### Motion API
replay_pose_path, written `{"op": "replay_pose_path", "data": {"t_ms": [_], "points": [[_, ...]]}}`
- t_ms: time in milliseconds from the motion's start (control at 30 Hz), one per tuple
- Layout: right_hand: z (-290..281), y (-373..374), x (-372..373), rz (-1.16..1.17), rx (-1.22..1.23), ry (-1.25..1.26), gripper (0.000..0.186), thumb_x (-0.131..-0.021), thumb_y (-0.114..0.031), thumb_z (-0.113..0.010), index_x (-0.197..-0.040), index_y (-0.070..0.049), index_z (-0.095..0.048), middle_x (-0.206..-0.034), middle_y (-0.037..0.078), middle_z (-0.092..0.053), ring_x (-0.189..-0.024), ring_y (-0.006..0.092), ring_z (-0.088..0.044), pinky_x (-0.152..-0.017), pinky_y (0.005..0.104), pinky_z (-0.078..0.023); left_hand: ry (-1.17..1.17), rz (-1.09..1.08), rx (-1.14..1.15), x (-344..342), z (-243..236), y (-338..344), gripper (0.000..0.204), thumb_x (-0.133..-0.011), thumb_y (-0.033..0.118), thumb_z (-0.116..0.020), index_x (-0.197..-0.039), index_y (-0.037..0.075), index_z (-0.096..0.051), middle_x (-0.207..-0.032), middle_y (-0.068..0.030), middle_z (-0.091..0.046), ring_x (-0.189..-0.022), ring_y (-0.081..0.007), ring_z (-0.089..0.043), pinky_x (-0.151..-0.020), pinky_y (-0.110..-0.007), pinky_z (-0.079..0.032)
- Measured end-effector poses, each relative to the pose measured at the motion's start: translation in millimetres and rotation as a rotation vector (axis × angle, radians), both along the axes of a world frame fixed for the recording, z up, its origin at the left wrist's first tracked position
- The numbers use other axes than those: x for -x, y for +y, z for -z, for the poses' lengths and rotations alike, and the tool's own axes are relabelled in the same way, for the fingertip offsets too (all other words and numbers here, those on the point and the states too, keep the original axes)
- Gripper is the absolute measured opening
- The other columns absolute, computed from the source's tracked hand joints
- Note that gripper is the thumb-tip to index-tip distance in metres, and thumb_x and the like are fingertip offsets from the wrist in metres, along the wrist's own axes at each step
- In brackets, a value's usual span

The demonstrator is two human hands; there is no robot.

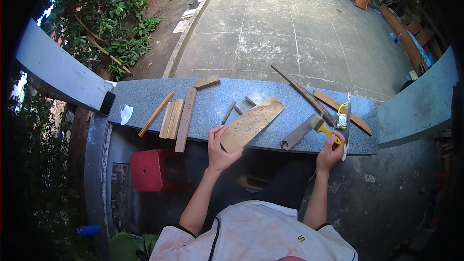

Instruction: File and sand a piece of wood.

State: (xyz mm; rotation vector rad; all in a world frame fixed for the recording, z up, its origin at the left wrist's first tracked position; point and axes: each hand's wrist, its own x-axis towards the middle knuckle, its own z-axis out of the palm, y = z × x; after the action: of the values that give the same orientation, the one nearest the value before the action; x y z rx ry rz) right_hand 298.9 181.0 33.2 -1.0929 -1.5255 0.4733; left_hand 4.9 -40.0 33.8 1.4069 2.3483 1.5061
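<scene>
My left hand [223,150] grips the near end of a wooden board [253,123], which is tilted over the grey stone counter [208,111] and speckled with dark marks. In my right hand [331,152] is a paintbrush [327,130] by its yellow handle, its bristles toward the upper left. Those bristles are close to a grey-brown length of wood [297,134]. A yellow-and-white tape measure [341,120] sits just beyond the right hand. Behind the board, a small shallow container [247,104] is partly hidden, and a dark thin stick [228,112] lies beside it.
Several wood strips [174,118] lie at the left, near a white face mask [126,114] and a phone [108,103]. On the right are a long dark strip [302,92] and a reddish-brown strip [353,118]. A red stool [150,170] stands below the counter.
</scene>
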Motion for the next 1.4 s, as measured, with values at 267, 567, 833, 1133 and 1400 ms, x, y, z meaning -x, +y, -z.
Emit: {"op": "replay_pose_path", "data": {"t_ms": [267, 567, 833, 1133, 1400], "points": [[-35.0, -26.7, 110.8, -0.75, 0.348, 0.029, 0.015, -0.111, -0.017, -0.062, -0.114, -0.002, -0.067, -0.082, 0.011, -0.069, -0.069, 0.0189, -0.07, -0.065, 0.034, -0.054, 0.113, -0.045, 0.177, -2.5, 66.4, 1.8, 0.108, -0.064, 0.037, -0.101, -0.155, 0.004, -0.052, -0.147, -0.0225, -0.06, -0.147, -0.0448, -0.049, -0.132, -0.062, -0.023], [-32.8, 29.4, 169.5, -0.665, -0.175, -0.513, 0.011, -0.099, -0.016, -0.069, -0.103, -0.007, -0.064, -0.088, 0.014, -0.07, -0.08, 0.0373, -0.073, -0.07, 0.0484, -0.057, 0.101, -0.075, 0.198, -3.8, 94.2, -6.0, 0.115, -0.065, 0.043, -0.102, -0.159, 0.002, -0.048, -0.153, -0.0236, -0.058, -0.15, -0.0438, -0.047, -0.132, -0.061, -0.025], [-6.1, 21.9, 175.9, -0.775, -0.001, -0.825, 0.018, -0.098, -0.023, -0.071, -0.109, -0.009, -0.066, -0.101, 0.013, -0.075, -0.088, 0.0386, -0.075, -0.074, 0.0494, -0.059, 0.124, -0.05, 0.195, -2.7, 92.5, -4.5, 0.113, -0.067, 0.046, -0.1, -0.157, 0.001, -0.049, -0.154, -0.0227, -0.057, -0.152, -0.0424, -0.046, -0.133, -0.06, -0.026], [-8.9, -50.8, 175.2, -1.386, -0.087, -0.877, 0.025, -0.105, -0.029, -0.062, -0.119, -0.01, -0.07, -0.105, 0.017, -0.073, -0.094, 0.0414, -0.075, -0.083, 0.0517, -0.061, 0.117, -0.051, 0.13, 1.4, 103.1, -7.5, 0.111, -0.068, 0.042, -0.099, -0.155, -0.004, -0.049, -0.152, -0.0271, -0.056, -0.151, -0.0482, -0.046, -0.131, -0.064, -0.026], [21.5, -19.6, 175.4, -0.806, -0.193, -1.015, 0.023, -0.096, -0.018, -0.069, -0.115, -0.006, -0.068, -0.101, 0.02, -0.072, -0.088, 0.0361, -0.079, -0.072, 0.0464, -0.063, 0.094, -0.062, 0.123, -2.1, 99.5, -3.5, 0.117, -0.068, 0.045, -0.1, -0.158, -0.005, -0.044, -0.157, -0.0281, -0.053, -0.15, -0.0489, -0.047, -0.132, -0.063, -0.025]]}}
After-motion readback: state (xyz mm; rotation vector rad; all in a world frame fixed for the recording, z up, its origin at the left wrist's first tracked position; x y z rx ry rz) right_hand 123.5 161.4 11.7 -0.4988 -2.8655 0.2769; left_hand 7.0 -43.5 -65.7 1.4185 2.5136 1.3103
